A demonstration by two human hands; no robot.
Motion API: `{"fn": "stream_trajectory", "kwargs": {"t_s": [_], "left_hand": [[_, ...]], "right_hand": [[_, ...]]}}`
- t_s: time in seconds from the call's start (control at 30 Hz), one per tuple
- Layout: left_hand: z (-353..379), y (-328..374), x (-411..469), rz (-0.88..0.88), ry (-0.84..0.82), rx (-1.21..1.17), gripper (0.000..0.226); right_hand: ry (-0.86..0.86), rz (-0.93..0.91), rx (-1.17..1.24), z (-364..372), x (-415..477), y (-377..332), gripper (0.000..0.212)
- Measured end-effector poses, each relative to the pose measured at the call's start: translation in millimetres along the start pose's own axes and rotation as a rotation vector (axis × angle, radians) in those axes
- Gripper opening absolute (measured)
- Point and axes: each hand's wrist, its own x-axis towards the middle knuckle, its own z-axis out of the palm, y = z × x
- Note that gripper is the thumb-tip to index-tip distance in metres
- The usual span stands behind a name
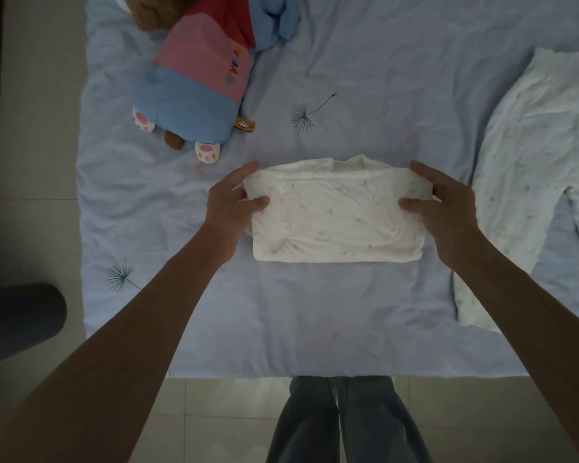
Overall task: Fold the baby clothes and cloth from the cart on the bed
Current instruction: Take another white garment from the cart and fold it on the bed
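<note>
Left hand (228, 208) and right hand (448, 210) hold crosswise baby top (335, 222), collar away.

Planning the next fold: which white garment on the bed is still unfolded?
The long garment on the right of the bed, lying spread out; the middle garment is already a compact rectangle.

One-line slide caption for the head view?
On the bed, left hand and right hand pinch the ends of a folded top; plush toy and another garment lie nearby.
</note>
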Motion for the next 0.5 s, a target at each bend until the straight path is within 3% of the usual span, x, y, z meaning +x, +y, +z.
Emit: {"fn": "stream_trajectory", "kwargs": {"t_s": [0.5], "left_hand": [[-8, -11, -35, -0.007, -0.128, -0.117, 0.066]], "right_hand": [[-0.041, 0.016, 0.206, -25, -21, 22, 0.063]]}}
